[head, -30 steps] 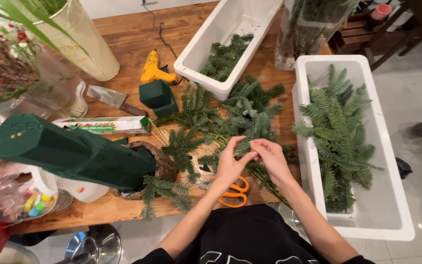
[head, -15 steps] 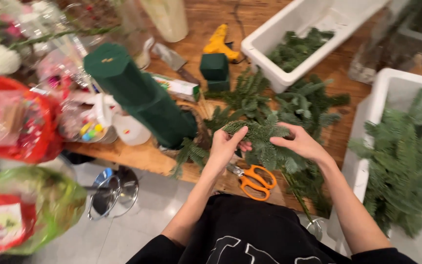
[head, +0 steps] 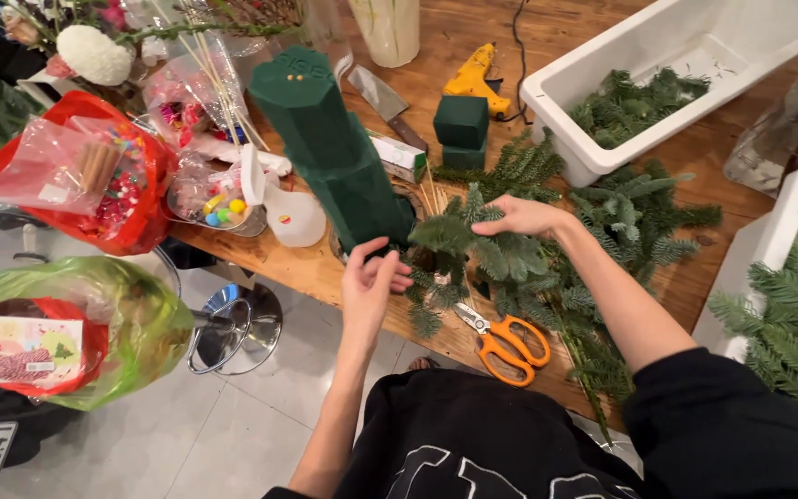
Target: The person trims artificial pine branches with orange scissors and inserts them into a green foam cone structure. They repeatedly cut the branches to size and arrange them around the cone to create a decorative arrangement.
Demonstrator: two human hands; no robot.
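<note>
Left hand (head: 368,282) at the near edge of the wooden desk (head: 297,268), fingers curled narrow and pinching a small fir sprig (head: 422,277), just below the base of the tall dark green foam cone (head: 330,148). Right hand (head: 521,217) lying flat and loosely spread on a bushy fir branch (head: 482,249), pressing it down rather than gripping. Orange scissors (head: 505,342) on the desk between the two arms, near the front edge. More fir cuttings (head: 634,217) heaped to the right, two small green foam blocks (head: 461,129) and a yellow glue gun (head: 473,74) farther back, white tub (head: 593,83) with greenery behind.
</note>
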